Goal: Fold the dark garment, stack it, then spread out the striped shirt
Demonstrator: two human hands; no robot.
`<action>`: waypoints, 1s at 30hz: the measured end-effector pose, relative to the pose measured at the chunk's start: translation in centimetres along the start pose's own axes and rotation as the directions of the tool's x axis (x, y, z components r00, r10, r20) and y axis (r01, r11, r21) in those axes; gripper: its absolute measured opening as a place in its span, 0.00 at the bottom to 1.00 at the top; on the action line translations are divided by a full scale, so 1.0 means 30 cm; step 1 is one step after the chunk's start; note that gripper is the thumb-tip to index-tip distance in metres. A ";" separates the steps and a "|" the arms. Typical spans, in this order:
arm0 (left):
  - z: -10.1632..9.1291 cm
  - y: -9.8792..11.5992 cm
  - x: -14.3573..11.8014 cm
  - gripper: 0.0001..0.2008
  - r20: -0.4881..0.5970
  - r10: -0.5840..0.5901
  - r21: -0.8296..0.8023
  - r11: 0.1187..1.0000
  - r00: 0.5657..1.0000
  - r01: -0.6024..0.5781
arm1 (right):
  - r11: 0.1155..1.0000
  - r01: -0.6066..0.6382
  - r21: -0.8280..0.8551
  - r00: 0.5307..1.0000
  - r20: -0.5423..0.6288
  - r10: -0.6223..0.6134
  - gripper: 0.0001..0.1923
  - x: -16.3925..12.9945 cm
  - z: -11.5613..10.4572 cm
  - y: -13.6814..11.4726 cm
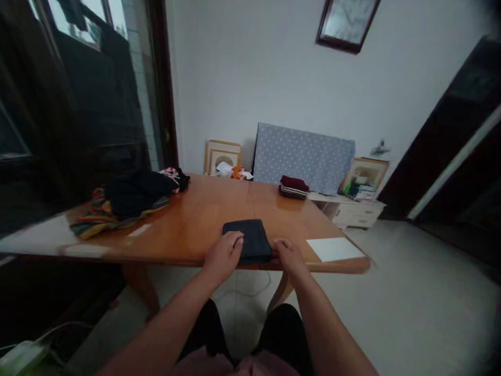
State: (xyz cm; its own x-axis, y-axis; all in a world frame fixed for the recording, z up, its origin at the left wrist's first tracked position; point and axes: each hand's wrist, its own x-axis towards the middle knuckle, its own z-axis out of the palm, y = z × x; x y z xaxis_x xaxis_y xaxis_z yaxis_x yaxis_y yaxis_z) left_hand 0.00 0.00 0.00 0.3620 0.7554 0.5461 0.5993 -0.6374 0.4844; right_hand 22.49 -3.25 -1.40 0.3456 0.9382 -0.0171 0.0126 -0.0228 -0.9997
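Note:
A dark navy piece of cloth, folded into a flat rectangle (252, 235), lies near the front edge of the wooden table (203, 219). My left hand (225, 255) is closed at its left side, thumb on top and fingers curled by the edge. At the right front corner, my right hand (288, 256) pinches the cloth's edge between thumb and fingers. The undersides of both hands are hidden.
A heap of loose clothes (135, 193) covers the table's left end. Toward the back right sits a stack of folded clothes (293, 188), maroon on top. A white sheet (334, 249) lies at the right. Beyond are a low white cabinet (358, 213) and a dotted cloth-covered panel (303, 156).

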 end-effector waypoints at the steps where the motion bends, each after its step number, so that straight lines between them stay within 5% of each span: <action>1: 0.015 0.010 0.015 0.22 0.039 0.024 0.013 1.000 0.999 -0.024 | 1.000 -0.003 0.008 1.000 0.002 0.003 0.16 0.004 -0.001 0.003; 12: 0.169 0.086 0.153 0.31 0.393 0.055 0.202 0.969 0.918 -0.145 | 0.998 -0.016 0.059 1.000 -0.006 0.017 0.16 0.018 -0.006 0.015; 18: 0.238 0.075 0.111 0.32 0.384 0.056 0.271 0.947 0.921 -0.171 | 0.996 -0.029 0.090 1.000 -0.004 0.029 0.15 0.014 -0.010 0.021; 30: 0.200 0.091 0.116 0.31 0.397 0.043 0.231 0.962 0.917 -0.145 | 0.995 -0.016 0.099 0.999 -0.028 0.019 0.13 0.061 -0.018 0.060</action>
State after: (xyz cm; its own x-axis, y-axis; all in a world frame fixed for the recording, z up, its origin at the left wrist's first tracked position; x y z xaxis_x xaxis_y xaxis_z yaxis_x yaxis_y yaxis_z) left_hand 7.16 1.80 -0.88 0.6407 0.7258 0.2504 0.6891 -0.6874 0.2294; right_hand 23.65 -1.75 -3.22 0.3722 0.9275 -0.0359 -0.0860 -0.0040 -0.9963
